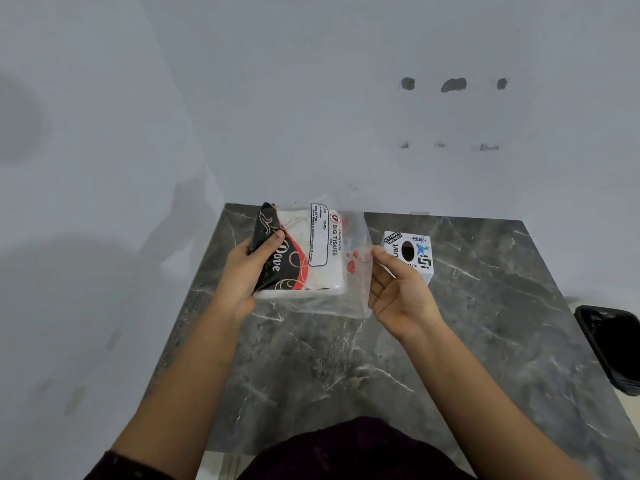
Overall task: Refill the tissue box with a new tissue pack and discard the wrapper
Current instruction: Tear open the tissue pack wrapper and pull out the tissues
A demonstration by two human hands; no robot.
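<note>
Your left hand [242, 271] grips the pack [313, 261], your right hand [398, 294] pinches its clear wrapper [358, 289], partly hiding the box [414, 251]; a black object [611, 344] is cut off right.

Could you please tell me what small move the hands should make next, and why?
Probably the right hand should draw the clear wrapper rightward off the tissue pack while the left hand grips the pack's other end: the right fingertips pinch the wrapper's slack end, and the tissues sit inside it.

Plain home room; marble table [485, 341], patched wall [311, 98]
</note>
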